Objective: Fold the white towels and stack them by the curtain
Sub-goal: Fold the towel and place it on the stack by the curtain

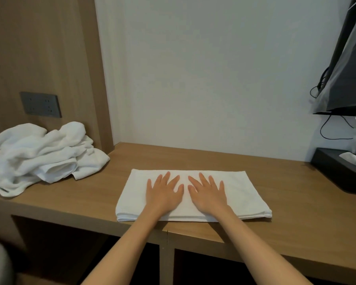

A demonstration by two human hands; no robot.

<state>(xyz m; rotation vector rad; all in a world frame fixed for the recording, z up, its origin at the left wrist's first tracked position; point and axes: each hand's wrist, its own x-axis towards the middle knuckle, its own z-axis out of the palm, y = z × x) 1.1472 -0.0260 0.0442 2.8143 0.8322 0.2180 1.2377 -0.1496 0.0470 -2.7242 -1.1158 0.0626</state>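
A white towel [245,194], folded into a flat rectangle of several layers, lies on the wooden desk [296,212] near its front edge. My left hand [164,192] and my right hand [208,192] both rest flat on its middle, palms down, fingers straight and spread, side by side without touching. A heap of crumpled white towels [41,155] sits at the desk's left end, apart from both hands. No curtain is in view.
A black tissue box [337,169] stands at the desk's right end under a dark wall-mounted screen [345,64] with hanging cables. A grey socket panel [40,104] is on the wooden wall panel at left. Open shelf spaces lie under the desk.
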